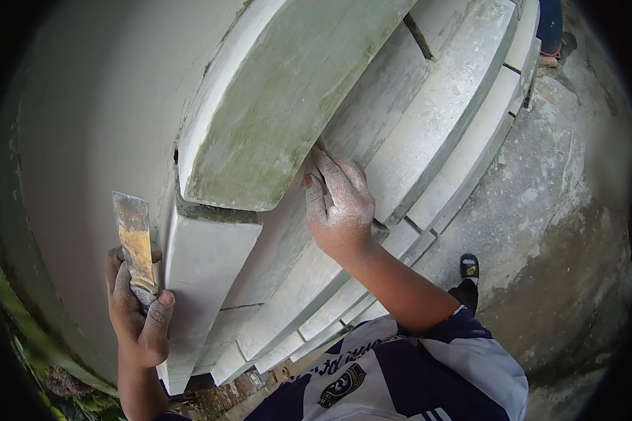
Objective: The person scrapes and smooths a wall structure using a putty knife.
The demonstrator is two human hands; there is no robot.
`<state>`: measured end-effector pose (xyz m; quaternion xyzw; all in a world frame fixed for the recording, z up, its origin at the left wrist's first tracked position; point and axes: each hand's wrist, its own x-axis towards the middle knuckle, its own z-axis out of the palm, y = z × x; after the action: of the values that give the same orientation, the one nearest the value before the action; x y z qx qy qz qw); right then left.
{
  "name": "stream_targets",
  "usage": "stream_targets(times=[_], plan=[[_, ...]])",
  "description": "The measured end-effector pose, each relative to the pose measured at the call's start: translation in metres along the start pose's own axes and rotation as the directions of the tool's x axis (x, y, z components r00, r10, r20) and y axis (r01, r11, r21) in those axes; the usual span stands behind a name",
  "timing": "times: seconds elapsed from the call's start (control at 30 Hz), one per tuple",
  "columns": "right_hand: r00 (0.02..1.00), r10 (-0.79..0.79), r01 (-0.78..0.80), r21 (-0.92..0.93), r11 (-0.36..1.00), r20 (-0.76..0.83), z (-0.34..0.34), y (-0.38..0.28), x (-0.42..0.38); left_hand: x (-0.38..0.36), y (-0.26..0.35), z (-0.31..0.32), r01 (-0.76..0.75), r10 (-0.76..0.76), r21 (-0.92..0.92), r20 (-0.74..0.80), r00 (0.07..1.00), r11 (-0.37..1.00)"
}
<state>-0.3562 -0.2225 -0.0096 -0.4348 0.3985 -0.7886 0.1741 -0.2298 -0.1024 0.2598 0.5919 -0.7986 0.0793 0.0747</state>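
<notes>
My left hand (139, 309) is closed round the handle of a putty knife (133, 224), whose worn, yellow-stained blade points up beside the pale wall. My right hand (344, 207), coated in white dust, reaches to the lower edge of a large curved slab (295, 98) with a greenish face. Its fingers are drawn together at that edge, with the thumb bent beside them. The fingertips are partly hidden, so anything between them cannot be made out. Below the slab, across a dark joint, a second pale slab (207, 266) lies near my left hand.
Stepped, curved white ledges (449, 98) run along the right of the slabs, with dark gaps between sections. A rough concrete floor (527, 168) lies far below, where a sandalled foot (469, 266) shows. Another person's leg (550, 24) is at top right. Plants (67, 382) grow at lower left.
</notes>
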Motion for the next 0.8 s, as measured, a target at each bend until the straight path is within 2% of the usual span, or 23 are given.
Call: stream_targets(times=[0.2, 0.3, 0.5, 0.6, 0.7, 0.8], plan=[[0.997, -0.050, 0.045, -0.081, 0.996, -0.061, 0.009, -0.005, -0.010, -0.003, -0.005, 0.003, 0.097, -0.097, -0.225, 0.012, 0.995, 0.969], [0.995, -0.076, 0.068, -0.111, 0.992, -0.068, 0.011, -0.002, -0.013, -0.007, -0.009, 0.009, 0.117, -0.132, -0.283, -0.035, 0.991, 0.952], [0.993, -0.110, 0.105, -0.092, 0.990, -0.044, 0.013, 0.006, -0.014, -0.010, -0.021, -0.001, 0.103, -0.091, -0.232, 0.061, 0.994, 0.967], [0.989, -0.137, 0.134, -0.074, 0.988, -0.048, 0.014, 0.013, -0.009, -0.012, -0.022, -0.003, 0.160, -0.139, -0.264, 0.094, 0.986, 0.951], [0.986, -0.161, 0.157, -0.078, 0.985, -0.049, 0.015, 0.018, -0.006, -0.005, -0.005, 0.009, 0.190, -0.199, -0.325, 0.006, 0.980, 0.927], [0.982, -0.178, 0.169, -0.132, 0.977, -0.058, 0.011, 0.015, 0.001, -0.007, -0.015, 0.006, 0.115, -0.118, -0.305, 0.008, 0.993, 0.945]])
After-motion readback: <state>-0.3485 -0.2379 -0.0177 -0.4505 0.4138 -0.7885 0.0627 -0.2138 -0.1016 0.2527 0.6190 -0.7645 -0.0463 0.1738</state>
